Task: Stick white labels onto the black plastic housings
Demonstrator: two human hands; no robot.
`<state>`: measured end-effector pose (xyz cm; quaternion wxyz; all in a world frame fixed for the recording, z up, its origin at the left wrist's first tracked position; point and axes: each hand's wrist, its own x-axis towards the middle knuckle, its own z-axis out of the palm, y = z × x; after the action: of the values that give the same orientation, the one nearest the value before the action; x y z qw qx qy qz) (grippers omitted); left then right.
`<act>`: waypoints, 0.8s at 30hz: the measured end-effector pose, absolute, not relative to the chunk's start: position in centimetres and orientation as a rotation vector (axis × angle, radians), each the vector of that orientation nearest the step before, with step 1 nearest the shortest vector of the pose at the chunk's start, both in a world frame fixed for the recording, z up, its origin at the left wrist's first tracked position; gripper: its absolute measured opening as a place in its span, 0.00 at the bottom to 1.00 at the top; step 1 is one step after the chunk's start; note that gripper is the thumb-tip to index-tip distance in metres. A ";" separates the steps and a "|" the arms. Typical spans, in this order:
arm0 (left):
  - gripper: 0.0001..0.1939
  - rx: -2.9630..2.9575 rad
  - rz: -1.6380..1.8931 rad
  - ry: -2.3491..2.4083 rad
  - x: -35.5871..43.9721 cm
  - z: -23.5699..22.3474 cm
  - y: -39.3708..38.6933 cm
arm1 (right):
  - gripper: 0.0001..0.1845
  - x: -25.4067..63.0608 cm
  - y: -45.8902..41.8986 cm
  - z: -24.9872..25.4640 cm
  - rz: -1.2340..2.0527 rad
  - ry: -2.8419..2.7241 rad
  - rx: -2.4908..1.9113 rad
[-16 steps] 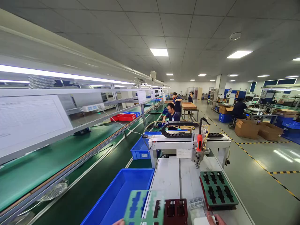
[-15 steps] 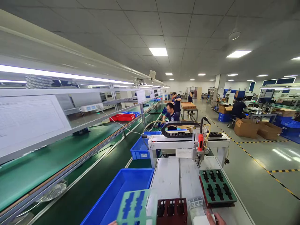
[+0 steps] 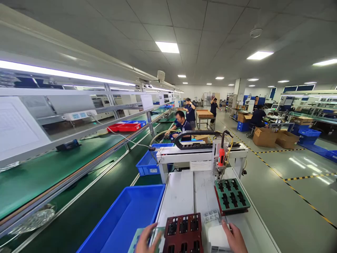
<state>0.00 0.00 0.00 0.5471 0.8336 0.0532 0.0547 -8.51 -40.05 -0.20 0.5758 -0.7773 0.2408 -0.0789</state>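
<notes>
Both hands [image 3: 146, 239] [image 3: 234, 239] flank the dark red fixture [image 3: 183, 232], apparently touching nothing.

Fixture [image 3: 183, 232]: on worktop [image 3: 181, 193], between the hands
Bin [image 3: 123, 221]: left of worktop
Slotted tray [image 3: 231, 195]: behind right, under screwdriver machine [image 3: 204, 154]

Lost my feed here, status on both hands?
Left hand resting on pale green slotted plate. Right hand on white block. Dark red fixture tray between them, nothing blocking.

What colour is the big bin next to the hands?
Blue. The bin shows best in the head view.
</notes>
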 end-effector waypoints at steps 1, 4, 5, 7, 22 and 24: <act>0.28 1.906 -0.021 -0.109 -0.5 0.9 -3.2 | 0.37 -8.4 -40.2 -0.3 -0.169 0.545 -1.804; 0.47 1.770 -0.373 -0.679 -1.7 2.8 -11.8 | 0.38 -7.6 -40.6 -0.8 -0.122 0.528 -1.790; 0.56 1.741 -0.446 -0.792 -1.9 2.9 -14.1 | 0.38 -7.3 -40.8 -1.0 -0.102 0.523 -1.786; 0.62 1.691 -0.536 -0.908 -2.0 2.5 -17.5 | 0.39 -6.6 -41.2 -1.3 -0.057 0.497 -1.772; 0.27 1.546 -0.475 -0.572 -1.3 -0.9 -22.2 | 0.11 -9.7 -41.0 -3.2 -0.494 0.024 -2.116; 0.26 1.552 -0.434 -0.578 -1.6 -1.1 -22.2 | 0.09 -9.4 -40.9 -3.2 -0.520 0.026 -2.097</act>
<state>-1.56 -22.21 -1.09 0.6555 0.6846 -0.2549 -0.1914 -9.45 -40.93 -3.20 0.4710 -0.8562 0.0104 -0.2121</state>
